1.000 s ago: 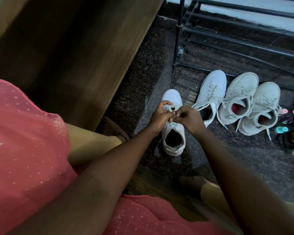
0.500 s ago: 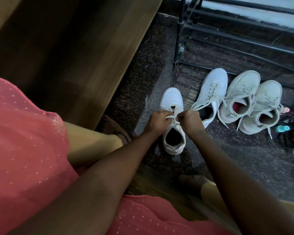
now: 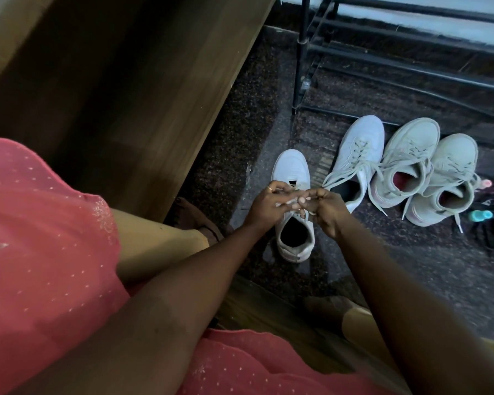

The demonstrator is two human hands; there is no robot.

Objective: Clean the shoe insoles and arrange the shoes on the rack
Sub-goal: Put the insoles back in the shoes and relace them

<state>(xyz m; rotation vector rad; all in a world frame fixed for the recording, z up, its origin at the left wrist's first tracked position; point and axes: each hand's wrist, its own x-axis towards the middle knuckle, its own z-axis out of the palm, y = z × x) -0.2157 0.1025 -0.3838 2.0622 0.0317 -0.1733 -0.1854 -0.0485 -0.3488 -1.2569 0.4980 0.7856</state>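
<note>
A white sneaker point(image 3: 292, 169) stands on the dark floor, toe pointing away from me. My left hand point(image 3: 264, 203) and my right hand point(image 3: 327, 208) meet above its tongue, and both pinch its white laces point(image 3: 303, 213). To the right lie three more pale sneakers: one white point(image 3: 360, 149) with loose laces, and two greyish ones point(image 3: 411, 155) point(image 3: 448, 172) with red insoles showing. The black metal shoe rack point(image 3: 382, 49) stands behind them with bare bars.
A wooden cabinet side point(image 3: 126, 95) rises on the left. My feet point(image 3: 194, 218) rest on the floor near the shoe. Small colourful items point(image 3: 485, 212) and a dark object lie at the right edge.
My hands have stayed over the shoe's tongue, working the laces; they dropped closer to the collar, then lifted slightly with fingers interlaced in the laces. The shoes have not moved.
</note>
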